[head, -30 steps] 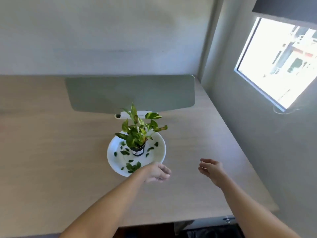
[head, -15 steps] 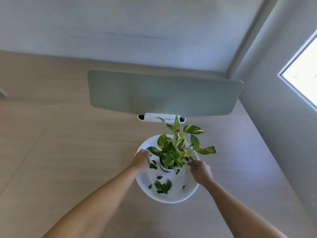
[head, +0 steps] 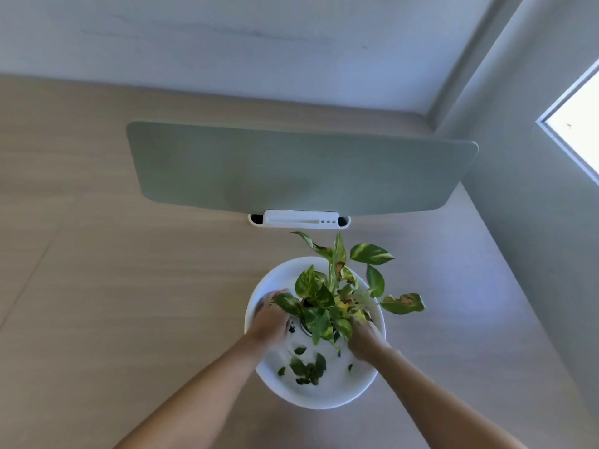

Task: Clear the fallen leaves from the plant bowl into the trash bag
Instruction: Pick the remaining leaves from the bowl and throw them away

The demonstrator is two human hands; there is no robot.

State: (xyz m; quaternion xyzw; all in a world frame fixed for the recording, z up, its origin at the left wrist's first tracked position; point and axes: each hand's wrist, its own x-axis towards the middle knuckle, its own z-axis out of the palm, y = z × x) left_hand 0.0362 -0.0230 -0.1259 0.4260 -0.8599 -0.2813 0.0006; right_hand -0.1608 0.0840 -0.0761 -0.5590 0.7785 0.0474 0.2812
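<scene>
Pale wood-grain tabletop runs back to a white wall, with a sage-green rounded divider panel standing across it in a white plastic holder. Near the front edge sits the round white plant bowl, a small variegated pothos plant in a dark pot at its centre. Dark fallen leaves lie scattered on the bowl's near floor. The left hand and right hand reach in on either side of the pot, fingers curled low among the foliage.

Whether either hand is pinching a leaf or gripping the pot I cannot tell; the fingertips are buried under living leaves and blurred. The pot itself is mostly hidden. No trash bag is in view.

The risk I see is tugging live foliage or tipping the pot, since both hands crowd its base.
</scene>
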